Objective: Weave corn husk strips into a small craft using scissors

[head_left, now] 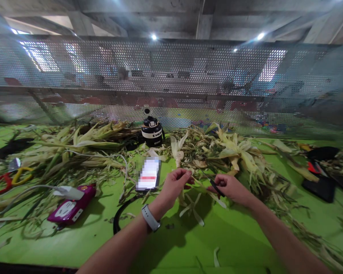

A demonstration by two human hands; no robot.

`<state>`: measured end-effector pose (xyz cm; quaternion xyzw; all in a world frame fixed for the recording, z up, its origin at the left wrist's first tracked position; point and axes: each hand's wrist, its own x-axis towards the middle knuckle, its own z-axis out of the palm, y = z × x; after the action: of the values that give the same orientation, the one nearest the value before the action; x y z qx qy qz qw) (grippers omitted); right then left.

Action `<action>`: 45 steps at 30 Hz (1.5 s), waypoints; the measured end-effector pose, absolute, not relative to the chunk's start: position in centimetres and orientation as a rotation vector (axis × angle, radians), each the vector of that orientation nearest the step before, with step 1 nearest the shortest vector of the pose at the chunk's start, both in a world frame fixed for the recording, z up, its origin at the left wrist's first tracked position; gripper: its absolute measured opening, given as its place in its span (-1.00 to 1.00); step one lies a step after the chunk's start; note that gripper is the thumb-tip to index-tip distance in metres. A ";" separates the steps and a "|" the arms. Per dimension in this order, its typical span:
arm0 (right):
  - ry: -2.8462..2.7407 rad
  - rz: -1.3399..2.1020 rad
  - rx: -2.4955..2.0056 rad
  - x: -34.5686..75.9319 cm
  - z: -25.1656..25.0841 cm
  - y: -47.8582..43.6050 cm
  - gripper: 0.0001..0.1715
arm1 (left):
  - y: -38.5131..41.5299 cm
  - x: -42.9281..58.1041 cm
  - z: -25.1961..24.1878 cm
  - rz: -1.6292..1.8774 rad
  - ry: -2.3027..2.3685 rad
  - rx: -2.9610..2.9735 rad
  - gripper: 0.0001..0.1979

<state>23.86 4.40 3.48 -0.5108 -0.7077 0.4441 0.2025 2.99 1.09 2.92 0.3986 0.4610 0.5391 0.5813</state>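
My left hand [176,185], with a pale watch band on its wrist, is closed in a pinch on a thin strip of corn husk [199,184]. The strip stretches toward my right hand [228,186], whose fingers are wrapped round small dark-handled scissors [216,187]. The scissor blades are hard to make out against the husks. Just beyond my left hand, a pale husk piece [177,150] stands with its leaves fanned upward. Beneath the hands, a white star-shaped husk piece [192,208] lies on the green table [171,243].
A lit phone [149,174] lies left of my hands, near a black bottle [152,132]. Husk piles [97,139] spread on both sides. Farther left are a purple power block [71,205] and red-and-yellow scissors [10,180]. A perforated screen [171,76] stands behind the table.
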 end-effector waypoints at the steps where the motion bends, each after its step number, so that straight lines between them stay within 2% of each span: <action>1: -2.009 1.120 -1.481 24.0 3.4 4.6 -0.57 | 1.1 2.9 3.0 1.289 1.088 0.928 -0.69; 5: -2.214 0.561 -1.729 25.0 2.9 5.5 -0.67 | 1.3 2.7 3.2 1.385 1.138 0.902 -0.69; 7: -2.260 0.422 -1.826 25.4 2.7 5.9 -0.70 | 1.3 2.6 3.3 1.392 1.133 0.866 -0.68; 16: -2.174 0.416 -1.881 25.4 3.2 5.6 -0.81 | 0.8 3.2 3.3 1.340 1.078 0.762 -0.62; 18: -2.107 0.493 -1.715 24.4 3.7 4.6 -0.74 | 0.5 3.4 3.2 1.305 1.053 0.817 -0.66; 20: -2.057 0.772 -1.392 23.3 4.1 3.3 -0.61 | 0.3 3.7 3.0 1.224 1.019 0.930 -0.69; 22: -2.024 0.904 -1.239 22.3 4.4 2.1 -0.53 | 0.0 4.0 2.8 1.131 0.973 1.055 -0.69; 25: -2.013 0.828 -1.181 21.6 4.4 1.1 -0.64 | -0.3 4.2 2.6 1.030 0.921 1.203 -0.68; 28: -1.976 0.709 -1.193 21.8 4.4 1.0 -0.62 | -0.3 3.9 2.6 0.979 0.877 1.246 -0.69; 31: -1.788 0.756 -1.242 22.2 4.6 1.4 -0.59 | 0.2 3.1 3.2 0.927 0.833 1.215 -0.71; 36: -1.554 1.099 -1.224 22.5 5.2 2.0 -0.54 | 0.9 1.9 4.0 1.070 0.864 1.120 -0.75; 45: -1.711 1.748 -1.085 21.7 4.4 1.1 -0.57 | 1.2 2.4 3.5 1.313 0.933 0.827 -0.70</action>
<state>21.65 1.14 4.42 -0.3946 -0.6221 0.6356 0.2307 2.39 1.18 3.49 0.3594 0.4055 0.5704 0.6173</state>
